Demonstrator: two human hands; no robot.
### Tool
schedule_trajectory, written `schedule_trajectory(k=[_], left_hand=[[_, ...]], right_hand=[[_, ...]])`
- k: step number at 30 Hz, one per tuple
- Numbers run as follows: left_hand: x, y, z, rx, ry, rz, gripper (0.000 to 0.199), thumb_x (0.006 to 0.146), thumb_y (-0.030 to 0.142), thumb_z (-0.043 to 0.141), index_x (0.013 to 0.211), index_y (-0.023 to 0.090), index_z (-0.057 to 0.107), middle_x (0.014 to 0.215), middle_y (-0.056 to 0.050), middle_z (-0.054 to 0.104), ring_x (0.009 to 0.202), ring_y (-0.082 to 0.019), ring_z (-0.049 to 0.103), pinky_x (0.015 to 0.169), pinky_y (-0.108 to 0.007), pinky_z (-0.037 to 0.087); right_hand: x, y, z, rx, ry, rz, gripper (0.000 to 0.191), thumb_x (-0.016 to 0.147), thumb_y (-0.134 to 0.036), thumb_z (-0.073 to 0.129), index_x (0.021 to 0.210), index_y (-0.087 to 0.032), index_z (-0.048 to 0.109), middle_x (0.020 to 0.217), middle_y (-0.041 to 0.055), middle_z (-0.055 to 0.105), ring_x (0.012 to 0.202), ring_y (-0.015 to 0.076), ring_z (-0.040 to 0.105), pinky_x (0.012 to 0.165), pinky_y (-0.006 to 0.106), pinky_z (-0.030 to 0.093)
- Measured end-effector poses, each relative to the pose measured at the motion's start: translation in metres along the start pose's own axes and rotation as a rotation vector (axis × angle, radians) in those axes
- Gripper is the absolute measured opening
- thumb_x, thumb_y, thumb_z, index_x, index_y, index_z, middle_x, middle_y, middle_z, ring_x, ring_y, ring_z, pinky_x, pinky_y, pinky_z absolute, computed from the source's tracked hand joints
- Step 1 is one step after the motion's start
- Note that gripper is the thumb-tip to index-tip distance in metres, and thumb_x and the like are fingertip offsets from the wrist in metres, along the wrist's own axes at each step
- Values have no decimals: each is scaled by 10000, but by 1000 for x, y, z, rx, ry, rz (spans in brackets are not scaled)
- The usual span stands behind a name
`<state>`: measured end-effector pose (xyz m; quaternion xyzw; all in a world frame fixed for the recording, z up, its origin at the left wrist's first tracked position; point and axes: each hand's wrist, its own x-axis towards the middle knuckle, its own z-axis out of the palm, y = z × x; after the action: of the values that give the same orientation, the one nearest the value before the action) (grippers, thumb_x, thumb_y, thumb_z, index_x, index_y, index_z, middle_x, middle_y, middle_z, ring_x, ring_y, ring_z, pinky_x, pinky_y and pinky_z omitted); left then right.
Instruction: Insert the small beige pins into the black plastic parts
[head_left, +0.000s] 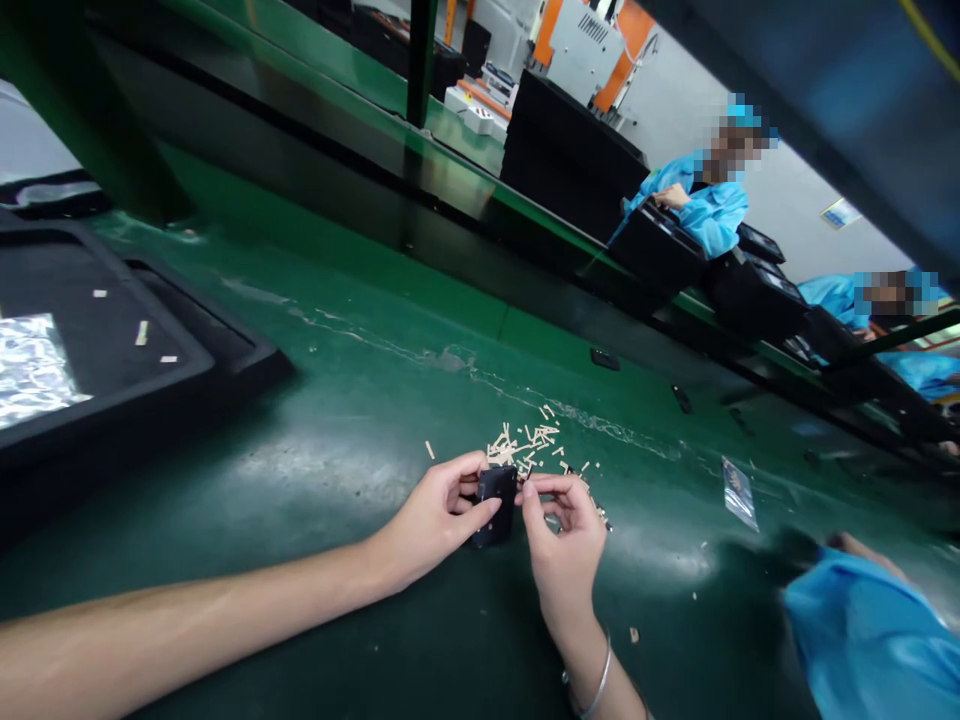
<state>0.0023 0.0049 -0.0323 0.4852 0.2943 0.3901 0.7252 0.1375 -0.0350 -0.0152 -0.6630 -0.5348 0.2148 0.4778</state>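
Note:
A small flat black part (495, 508) is gripped upright between the thumb and fingers of my left hand (442, 510). Close against its right edge, my right hand (562, 520) pinches a tiny dark piece (528, 474) between thumb and forefinger. Just beyond both hands lies a loose pile of small pale strips (517, 445) on the green table (360, 400). Several small dark pieces lie beside my right hand, partly hidden by it.
Black trays (247, 350) with a silvery bag (34, 365) stand at the left. A small clear bag (739, 493) lies to the right, near a co-worker's blue sleeve (862, 620). Beyond a raised ledge, people in blue work beside black bins (574, 150).

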Motion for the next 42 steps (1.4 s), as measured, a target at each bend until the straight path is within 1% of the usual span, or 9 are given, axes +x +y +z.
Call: schedule_trajectory(k=[5, 11, 15, 18, 20, 30, 35, 42], left_hand=[[0, 2, 0, 11, -20, -15, 91, 749, 164, 558, 745, 165, 467, 731, 19, 514, 660, -99, 511, 553, -179, 425], [0, 1, -1, 62, -7, -13, 75, 744, 153, 552, 743, 162, 477, 713, 22, 495, 649, -94, 495, 558, -175, 423], [1, 1, -1, 68, -16, -8, 65, 750, 149, 539, 744, 164, 476, 700, 29, 472, 639, -89, 483, 553, -172, 428], [0, 3, -1, 75, -12, -8, 63, 750, 146, 533, 738, 163, 474, 696, 30, 465, 637, -87, 478, 546, -167, 423], [0, 5, 0, 77, -5, -8, 71, 745, 145, 535, 728, 163, 469, 689, 31, 462, 627, -85, 474, 539, -166, 420], [-1, 7, 1, 73, 4, -2, 70, 737, 138, 531, 717, 163, 468, 680, 36, 454, 605, -77, 463, 513, -150, 425], [-1, 7, 1, 59, -5, -8, 70, 738, 128, 528, 723, 162, 469, 684, 37, 451, 617, -76, 468, 518, -146, 436], [0, 7, 1, 50, -2, -10, 83, 737, 145, 533, 718, 161, 454, 677, 36, 444, 612, -78, 465, 511, -150, 434]], right_hand=[[0, -2, 1, -13, 3, 10, 78, 778, -232, 581, 725, -175, 571, 774, 35, 626, 615, 121, 584, 525, 226, 455], [1, -3, 2, -10, 3, 24, 86, 769, -237, 588, 713, -171, 580, 768, 38, 626, 628, 127, 580, 540, 232, 462], [4, -1, 0, 66, -26, 90, 91, 758, -249, 607, 715, -171, 591, 748, 26, 619, 634, 125, 575, 555, 231, 462], [5, 2, 0, 136, -43, 155, 103, 748, -263, 622, 721, -170, 587, 741, 17, 611, 615, 117, 566, 536, 220, 453], [5, 3, 0, 161, -33, 173, 118, 746, -275, 623, 725, -166, 581, 734, 18, 608, 603, 116, 563, 517, 215, 446], [2, 0, 1, 107, -16, 140, 115, 762, -277, 607, 751, -167, 574, 748, 22, 607, 599, 113, 563, 516, 214, 449], [1, -1, 0, 112, -42, 129, 97, 762, -261, 610, 747, -170, 581, 777, 22, 602, 619, 113, 560, 505, 207, 437], [5, 2, 1, 207, -70, 171, 84, 764, -241, 616, 733, -169, 584, 660, -13, 565, 572, 93, 523, 482, 184, 404]])
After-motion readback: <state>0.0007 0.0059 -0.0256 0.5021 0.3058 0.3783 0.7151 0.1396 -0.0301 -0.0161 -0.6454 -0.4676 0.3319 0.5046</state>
